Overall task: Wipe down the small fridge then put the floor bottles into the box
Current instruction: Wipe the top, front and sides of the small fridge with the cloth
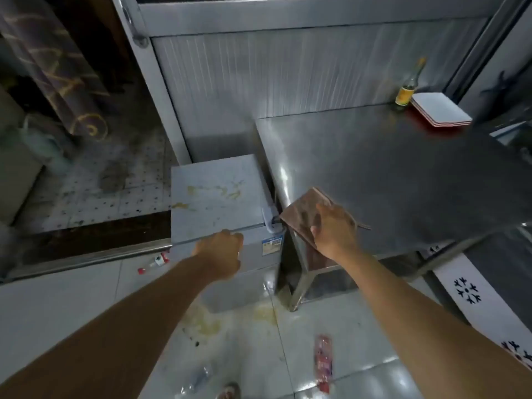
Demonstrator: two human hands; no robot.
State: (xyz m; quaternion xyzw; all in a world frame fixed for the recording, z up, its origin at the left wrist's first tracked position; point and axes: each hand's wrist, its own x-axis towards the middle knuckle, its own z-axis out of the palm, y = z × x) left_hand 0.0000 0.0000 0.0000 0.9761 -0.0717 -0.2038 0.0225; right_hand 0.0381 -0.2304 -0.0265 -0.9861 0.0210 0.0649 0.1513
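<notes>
Wiping step is in hand and, by the look of the lid, not yet begun in earnest. The small fridge [218,197], a low top-opening unit, stands on the floor tiles just beside the steel counter [388,174]; its lid carries yellowish smears and drips across the middle and at the left edge. The right hand [335,234] grips a brown cloth [302,217], fingers curled over it, held at the counter's near-left corner, beside the fridge and not on the lid. The left hand [223,250] is at the fridge's front top edge with fingers curled; whether it grips the lid lip or merely rests there cannot be told. Floor bottles remain uncollected: a red-labelled plastic bottle [324,361] lying near the right forearm, a clear crushed bottle [198,377] at the bottom edge, and a small red-capped bottle [152,263] left of the fridge. No box is identifiable with certainty. Judged next move: carry the cloth left onto the lid and work the stains with firm pressure.
</notes>
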